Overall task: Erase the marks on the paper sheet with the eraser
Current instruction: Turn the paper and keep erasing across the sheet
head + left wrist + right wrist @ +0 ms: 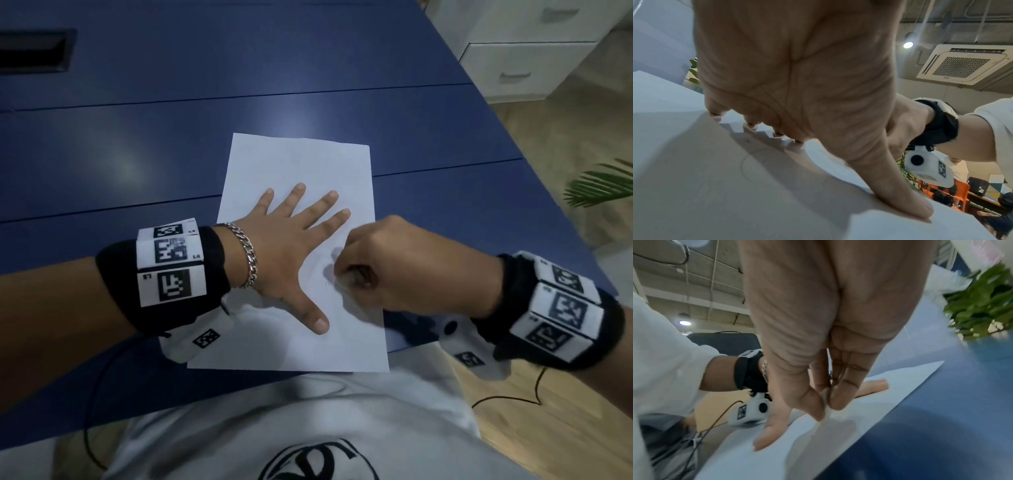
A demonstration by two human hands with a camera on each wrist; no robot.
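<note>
A white paper sheet (298, 161) lies on the blue table (154, 137) close to its front edge. My left hand (291, 246) lies flat on the sheet with fingers spread, pressing it down. My right hand (342, 274) is curled just right of it, over the sheet's right part. In the right wrist view its thumb and fingers (840, 395) pinch a small white eraser (826, 414) whose tip touches the paper (890, 386). The head view hides most of the eraser. A faint curved pencil line (745, 160) shows on the paper (694, 186) under my left palm (797, 81).
A white drawer cabinet (513, 58) stands beyond the table's right edge, and a green plant (599, 185) beside it. A dark recessed slot (30, 51) sits at the table's far left. A black cable (92, 394) hangs by my left arm.
</note>
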